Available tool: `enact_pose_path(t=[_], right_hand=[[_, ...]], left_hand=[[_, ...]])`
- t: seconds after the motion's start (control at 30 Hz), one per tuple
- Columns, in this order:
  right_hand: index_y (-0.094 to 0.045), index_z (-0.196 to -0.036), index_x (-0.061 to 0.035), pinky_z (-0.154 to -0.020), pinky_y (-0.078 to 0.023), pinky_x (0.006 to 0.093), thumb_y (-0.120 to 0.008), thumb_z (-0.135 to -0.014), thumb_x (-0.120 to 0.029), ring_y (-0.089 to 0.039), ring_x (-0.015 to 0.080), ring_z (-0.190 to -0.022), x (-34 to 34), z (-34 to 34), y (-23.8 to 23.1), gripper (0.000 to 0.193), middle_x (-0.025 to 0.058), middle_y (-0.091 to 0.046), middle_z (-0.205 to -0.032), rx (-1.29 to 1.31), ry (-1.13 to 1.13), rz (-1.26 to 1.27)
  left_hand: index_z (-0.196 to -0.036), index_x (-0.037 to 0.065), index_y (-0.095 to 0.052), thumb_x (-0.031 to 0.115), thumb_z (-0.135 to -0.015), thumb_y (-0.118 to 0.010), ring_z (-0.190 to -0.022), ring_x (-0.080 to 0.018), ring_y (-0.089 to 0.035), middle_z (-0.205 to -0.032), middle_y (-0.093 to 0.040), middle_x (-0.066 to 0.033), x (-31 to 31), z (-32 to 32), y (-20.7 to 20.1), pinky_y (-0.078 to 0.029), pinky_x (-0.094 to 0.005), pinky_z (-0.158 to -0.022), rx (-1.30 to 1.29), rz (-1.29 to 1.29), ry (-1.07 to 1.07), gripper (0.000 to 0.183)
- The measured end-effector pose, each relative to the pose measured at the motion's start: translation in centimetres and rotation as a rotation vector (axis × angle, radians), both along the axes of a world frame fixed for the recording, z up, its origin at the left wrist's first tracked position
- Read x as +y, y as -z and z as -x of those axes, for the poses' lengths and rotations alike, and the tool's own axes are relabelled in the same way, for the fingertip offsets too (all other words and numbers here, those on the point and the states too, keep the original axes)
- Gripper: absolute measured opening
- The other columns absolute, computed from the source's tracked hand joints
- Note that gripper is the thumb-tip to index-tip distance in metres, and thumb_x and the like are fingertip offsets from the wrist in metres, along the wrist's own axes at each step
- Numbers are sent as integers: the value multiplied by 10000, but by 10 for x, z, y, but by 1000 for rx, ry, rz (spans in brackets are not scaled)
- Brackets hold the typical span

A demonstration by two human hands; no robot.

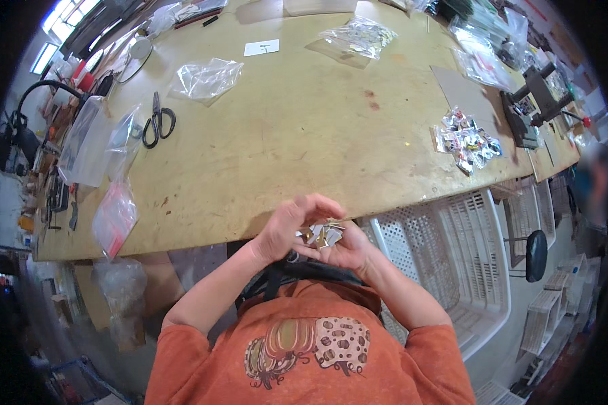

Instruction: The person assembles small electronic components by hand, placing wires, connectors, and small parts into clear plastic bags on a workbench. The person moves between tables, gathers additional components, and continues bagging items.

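Close to my body, at the table's front edge, my two hands cup a small loose pile of flat gold-coloured and white-grey pieces. My right hand lies palm up beneath the pile. Curved round its left and far sides is my left hand, its fingers arching toward the right fingertips. The exact kind of the pieces is too small to make out. Some of them are hidden by the fingers.
Black-handled scissors and clear plastic bags lie on the left of the worktable. A heap of small packets sits at right, beside a black hand press. Below the edge stands a white plastic crate.
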State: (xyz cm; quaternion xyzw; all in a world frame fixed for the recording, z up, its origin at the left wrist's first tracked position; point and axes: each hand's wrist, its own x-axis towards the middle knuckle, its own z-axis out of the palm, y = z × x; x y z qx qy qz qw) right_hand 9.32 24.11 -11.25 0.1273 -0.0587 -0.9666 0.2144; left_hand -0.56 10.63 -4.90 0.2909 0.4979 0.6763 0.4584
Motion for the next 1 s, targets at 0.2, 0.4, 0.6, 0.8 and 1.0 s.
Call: enact_pose_path(t=[0.2,0.4,0.6,0.8,1.0], right_hand=[[-501,-1252,51,-1022,-461,514,-359,-1014,-247,-556,398,-1157,6,-3,14,408,229,-566,-1241,40,34,120],[-390,-1371,84,-1065,-406,531,-382,-988,-233,-408,448,-1321,0,-2,-1,497,281,-403,-1433,-156,-58,34],[-424,-1340,87,-1067,-392,543,-479,-935,-223,-433,445,-1296,-22,-21,-8,513,283,-437,-1406,-277,-28,5],[-498,-1264,98,-1047,-411,554,-497,-928,-188,-454,452,-1276,-41,-48,-11,441,285,-509,-1337,-349,-212,10],[-478,-1288,96,-1045,-417,552,-480,-946,-179,-450,447,-1281,-43,-42,-19,438,278,-493,-1355,-345,-228,-37]], left_hand=[[-1145,-19,-605,474,-1039,-279,-1033,-187,-613,-1075,-650,-116,1,-14,-7,-463,-310,-931,285,-18,-17,600],[-1144,8,-595,437,-1020,-289,-1035,-210,-599,-1174,-629,-139,-15,-4,-1,-411,-337,-978,44,-120,-289,541],[-1046,6,-637,226,-1005,-463,-934,-149,-631,-983,-673,-83,-50,1,-2,-489,-305,-828,563,41,-434,283],[-1033,52,-639,22,-795,-672,-914,-296,-647,-975,-665,-112,-108,13,-5,-514,-380,-803,1253,236,-825,242],[-1206,59,-565,215,-741,-744,-1189,-288,-494,-1262,-557,-118,-190,83,-32,-401,-463,-976,1556,1129,-1332,522]])
